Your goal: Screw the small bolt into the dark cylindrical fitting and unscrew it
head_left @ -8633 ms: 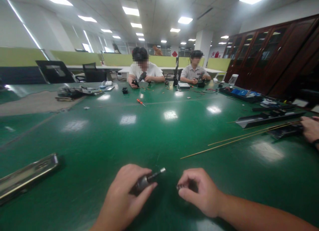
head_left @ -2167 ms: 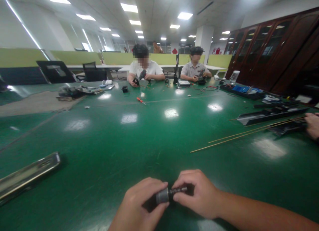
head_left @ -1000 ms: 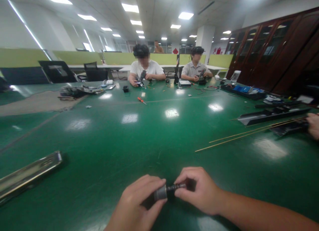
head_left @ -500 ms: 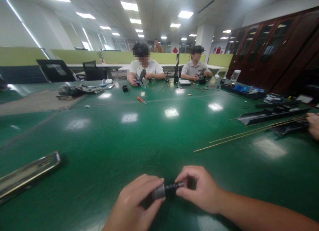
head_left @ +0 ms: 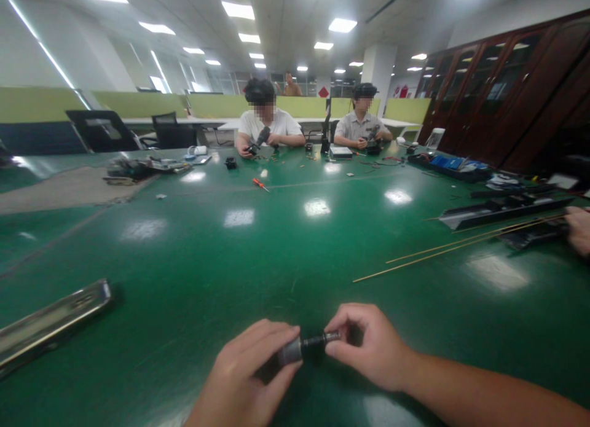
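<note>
Near the table's front edge, both hands hold a small dark part with a thick grey cylinder (head_left: 290, 352) at one end and a thinner black shaft (head_left: 314, 342). My left hand (head_left: 246, 368) is closed around the cylinder, thumb below and fingers above. My right hand (head_left: 371, 347) pinches the shaft's narrow far end (head_left: 331, 336), which looks metallic, between thumb and index finger. The part lies nearly level, just over the green table (head_left: 193, 273). Blur hides its finer detail, and I cannot tell whether it is one piece or several joined.
To the left lies a long shiny metal piece (head_left: 55, 322). Thin brass-coloured rods (head_left: 415, 263) reach in from the right, near another person's hand (head_left: 578, 230). An orange-handled screwdriver (head_left: 259, 184) is farther off. Two people work across the table; dark trays (head_left: 452, 166) sit right.
My left hand has shifted slightly left with the cylinder, and the gap between my hands looks a little wider. The nearest brass rod's tip has moved slightly left.
</note>
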The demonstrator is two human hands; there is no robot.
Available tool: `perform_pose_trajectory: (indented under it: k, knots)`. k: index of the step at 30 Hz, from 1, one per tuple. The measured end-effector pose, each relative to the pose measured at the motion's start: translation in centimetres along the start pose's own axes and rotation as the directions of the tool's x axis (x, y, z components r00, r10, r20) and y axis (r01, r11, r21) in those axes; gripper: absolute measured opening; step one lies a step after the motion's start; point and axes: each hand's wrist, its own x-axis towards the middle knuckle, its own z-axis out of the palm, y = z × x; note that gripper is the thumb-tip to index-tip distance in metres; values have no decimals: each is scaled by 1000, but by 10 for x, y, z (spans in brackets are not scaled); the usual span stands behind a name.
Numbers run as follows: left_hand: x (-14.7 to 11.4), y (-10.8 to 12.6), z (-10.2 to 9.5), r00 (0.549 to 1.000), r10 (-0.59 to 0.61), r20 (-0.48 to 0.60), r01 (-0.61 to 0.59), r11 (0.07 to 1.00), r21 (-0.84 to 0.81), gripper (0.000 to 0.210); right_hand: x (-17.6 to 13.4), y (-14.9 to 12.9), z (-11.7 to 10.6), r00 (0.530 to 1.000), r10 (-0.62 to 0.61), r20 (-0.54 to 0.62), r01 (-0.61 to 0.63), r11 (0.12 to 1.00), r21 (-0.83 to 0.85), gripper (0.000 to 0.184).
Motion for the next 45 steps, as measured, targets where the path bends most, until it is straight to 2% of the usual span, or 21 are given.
perform_pose_trajectory:
  k: [7,24,33,45]
  knots:
    - [1,-1,-2,1000,8,1,-8,1000,-2,28,0,0,0,999,-25,-26,26,1000,13,10]
    - [-5,-8,-4,1000,7,12,-8,997,76,28,0,0,1,998,1,-60,2,999,42,9]
    - [-8,-15,-4,999,2,46,-4,998,61,33,0,1,0,998,-13,-56,16,999,43,10]
    - [-7,-19,-6,999,-6,47,2,997,75,29,0,1,0,998,14,-56,-12,999,46,9]
